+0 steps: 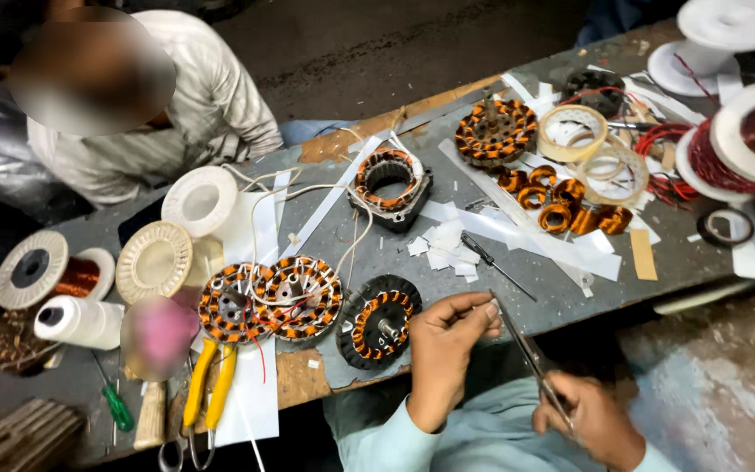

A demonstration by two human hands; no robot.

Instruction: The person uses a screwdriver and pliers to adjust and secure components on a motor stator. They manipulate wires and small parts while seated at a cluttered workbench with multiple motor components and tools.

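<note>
Scissors in our right hand, handles gripped near the lower edge of the view, blades running up toward our left hand. Left fingers are pressed together at the tips, pinching something small just beside the blade tips; we cannot tell what it is, perhaps a scrap of white paper or a wire end. Right fingers are curled shut around the scissor handles. Both hands sit off the near edge of the worktop, above our lap.

Risks noted:
- Blade tips lie almost touching the left fingertips. A cut made without seeing the pinched piece clearly could nick a finger.
- The piece is tiny and held over the lap, not the worktop. If the pinch slackens it may drop out of sight.
- A wound motor core sits at the near edge, just beside the left wrist. A sideways nudge of the forearm could tip it off.
- A small screwdriver and paper scraps lie loose just beyond the hands; a sleeve could drag them.
- Two larger wound cores toward the near left carry thin red and white leads; snagging those would pull the windings.

Another person sits at the far left edge, well apart from our hands.
</note>
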